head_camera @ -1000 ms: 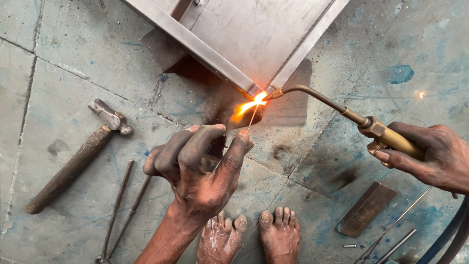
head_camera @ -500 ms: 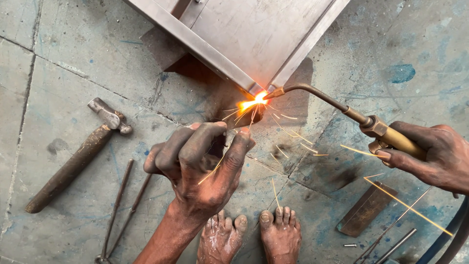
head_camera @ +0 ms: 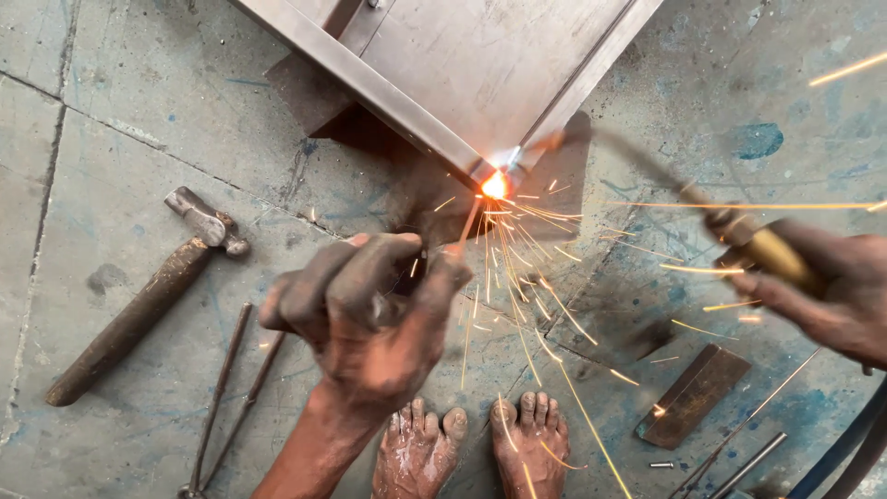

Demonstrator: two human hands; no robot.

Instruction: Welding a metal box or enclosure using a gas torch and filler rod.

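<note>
A grey metal frame point(head_camera: 480, 65) lies on the concrete floor, one corner pointing toward me. At that corner a bright orange flame point(head_camera: 494, 185) burns and sparks spray down and to the right. My right hand point(head_camera: 832, 291) grips the brass handle of a gas torch point(head_camera: 767, 249), whose thin bent neck reaches up-left to the flame. My left hand point(head_camera: 370, 314) is closed on a thin filler rod point(head_camera: 465, 231), its tip at the glowing corner. My two bare feet point(head_camera: 471, 444) stand just below.
A hammer point(head_camera: 139, 305) with a wooden handle lies on the floor at left. Long thin tongs point(head_camera: 231, 397) lie beside it. A small flat metal block point(head_camera: 693, 393) and several thin rods point(head_camera: 739, 453) lie at lower right. A dark hose point(head_camera: 850, 444) runs off the right edge.
The steady flame has turned into a heavy shower of sparks spreading down and right. The torch in my right hand has shifted and blurs. My left hand stays in place.
</note>
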